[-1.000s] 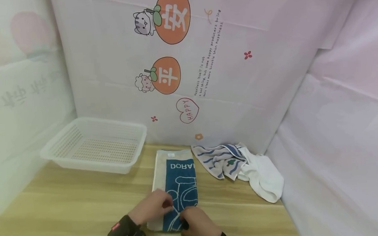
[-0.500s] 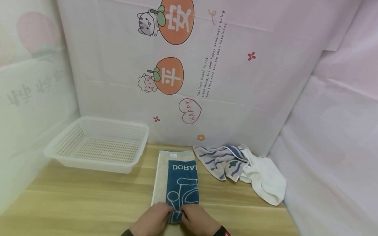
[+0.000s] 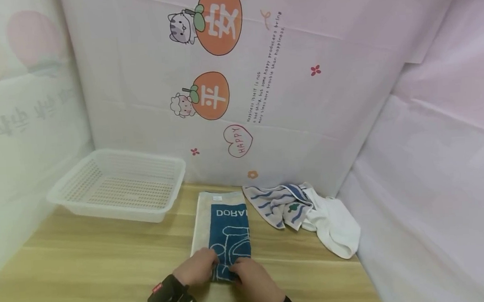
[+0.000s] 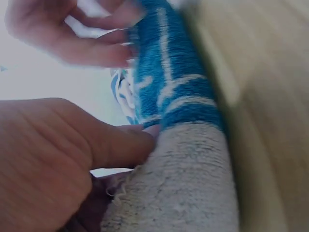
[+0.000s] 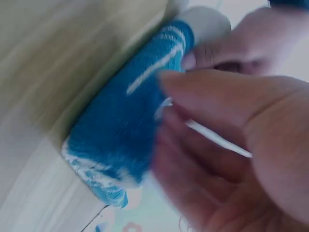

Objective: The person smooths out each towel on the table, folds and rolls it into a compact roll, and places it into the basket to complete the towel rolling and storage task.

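A blue and beige towel (image 3: 230, 233) lies lengthwise on the table, its near end turned into a thick roll. That roll (image 4: 183, 159) shows beige then blue in the left wrist view. My left hand (image 3: 199, 265) pinches its left part, thumb (image 4: 128, 147) against the cloth. At the right part is my right hand (image 3: 257, 280), its thumb and fingers apart and loosely bent at the cloth's edge. In the right wrist view this hand (image 5: 231, 130) is blurred beside the blue roll (image 5: 120, 116). The underside of the roll is hidden.
A white perforated basket (image 3: 124, 214) stands at the back left. Right of the towel, a crumpled striped cloth (image 3: 275, 206) lies against a white cloth (image 3: 338, 228). Printed sheets (image 3: 140, 83) hang behind and along both sides of the wooden table (image 3: 88, 268).
My hands have gone from apart to both at the towel's near end. That end has turned up and moved away from me, so the towel looks shorter. My right hand's fingers have loosened.
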Motion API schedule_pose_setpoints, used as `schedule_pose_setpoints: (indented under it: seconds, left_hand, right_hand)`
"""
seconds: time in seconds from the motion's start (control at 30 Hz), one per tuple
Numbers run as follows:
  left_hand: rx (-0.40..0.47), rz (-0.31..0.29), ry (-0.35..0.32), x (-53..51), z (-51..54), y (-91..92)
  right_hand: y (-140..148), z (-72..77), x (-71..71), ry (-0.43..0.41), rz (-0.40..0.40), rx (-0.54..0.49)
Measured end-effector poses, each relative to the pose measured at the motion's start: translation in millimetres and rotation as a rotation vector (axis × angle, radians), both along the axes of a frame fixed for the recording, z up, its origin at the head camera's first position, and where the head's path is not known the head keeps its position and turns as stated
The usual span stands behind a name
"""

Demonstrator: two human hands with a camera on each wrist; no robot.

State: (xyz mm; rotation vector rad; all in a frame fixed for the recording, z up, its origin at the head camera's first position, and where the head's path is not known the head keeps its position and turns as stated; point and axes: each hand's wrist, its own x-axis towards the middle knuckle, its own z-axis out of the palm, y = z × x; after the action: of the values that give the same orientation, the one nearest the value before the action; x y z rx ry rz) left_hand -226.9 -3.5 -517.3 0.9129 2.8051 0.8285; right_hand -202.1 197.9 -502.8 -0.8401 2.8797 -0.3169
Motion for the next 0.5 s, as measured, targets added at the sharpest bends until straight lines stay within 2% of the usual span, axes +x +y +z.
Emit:
schedule_pose_setpoints:
  seconds: [0.07,0.13,0.2,0.33,0.4,0.5]
  left_hand:
    - [0.003,0.01,-0.019,-2.2,1.3,-1.3]
    - [0.014,0.022,-0.005,-2.8,0.6,-2.7]
    - [0.04,0.027,0.058,-1.9,-2.4,-3.5]
    - [0.076,0.034,0.236,2.9,-6.4,-1.6]
    - [0.063,0.029,0.283,5.3,-6.5,0.3]
    - [0.026,0.015,0.302,8.6,-8.3,1.6]
  right_hand:
    - [-6,1.3,2.2,-0.004,0.012,0.087]
    - [-9,0.0,2.1,0.01,0.022,0.13]
    - [-9,-4.1,1.0,0.054,0.03,0.117]
    - [-1,-11.0,-6.4,0.124,0.065,0.049]
    - [3,-11.8,-11.8,0.106,0.075,0.02]
    - [5,-12.4,-21.6,0.027,0.067,-0.001]
